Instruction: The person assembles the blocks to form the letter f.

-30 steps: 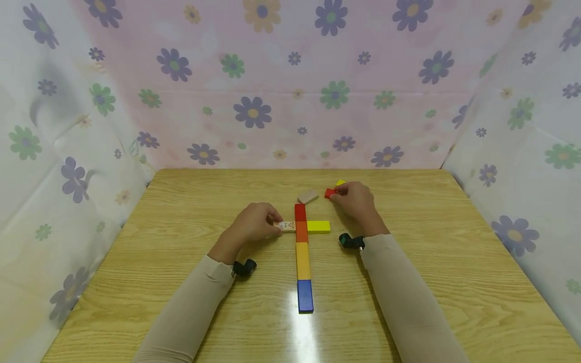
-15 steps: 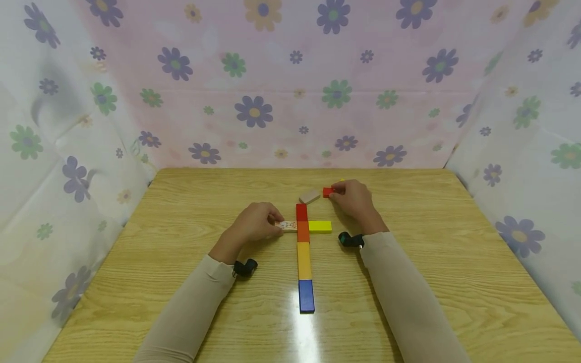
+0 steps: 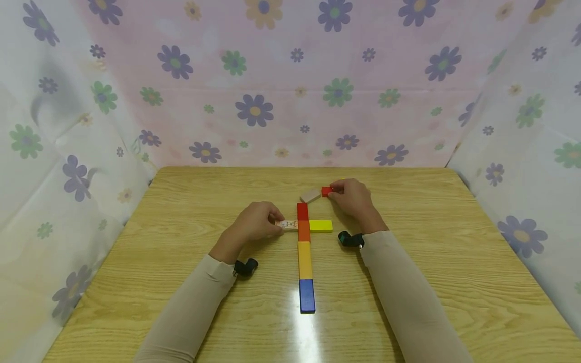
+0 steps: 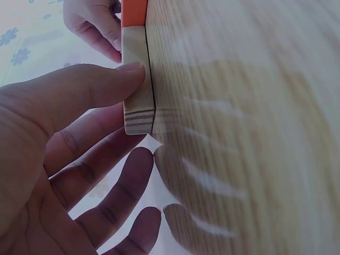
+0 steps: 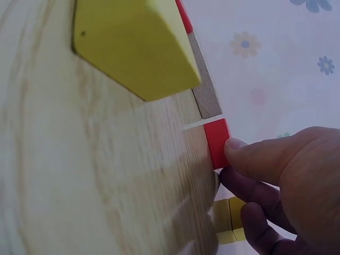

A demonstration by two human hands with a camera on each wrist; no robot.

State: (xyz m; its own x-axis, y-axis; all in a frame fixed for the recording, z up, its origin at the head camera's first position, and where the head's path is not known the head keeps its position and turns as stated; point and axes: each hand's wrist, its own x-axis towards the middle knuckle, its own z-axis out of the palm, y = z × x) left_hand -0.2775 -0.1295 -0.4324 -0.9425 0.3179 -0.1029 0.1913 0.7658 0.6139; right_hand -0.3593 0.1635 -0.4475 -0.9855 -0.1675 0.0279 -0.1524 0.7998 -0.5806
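On the table, my left hand (image 3: 256,222) pinches a pale wooden block (image 3: 289,225) with a printed top. In the left wrist view the thumb lies along one face of that block (image 4: 137,58); its inner end meets an orange block (image 4: 134,13). Farther back, my right hand (image 3: 354,200) holds a small red block (image 5: 217,142) between thumb and fingers. Just left of it in the head view, a plain wooden block (image 3: 310,195) lies slanted, its near corner by the dark red block (image 3: 302,211) that tops a column.
Below the orange block (image 3: 303,231), the column runs through an amber block (image 3: 305,260) to a blue block (image 3: 307,296). A bright yellow block (image 3: 321,226) juts right. Yellow pieces (image 5: 223,215) lie behind my right hand. Flowered cloth (image 3: 290,101) surrounds the table's back and sides.
My right hand has slid the red block a little left, narrowing its gap to the plain wooden block. My left hand keeps its hold on the printed block. The head view has shifted slightly.
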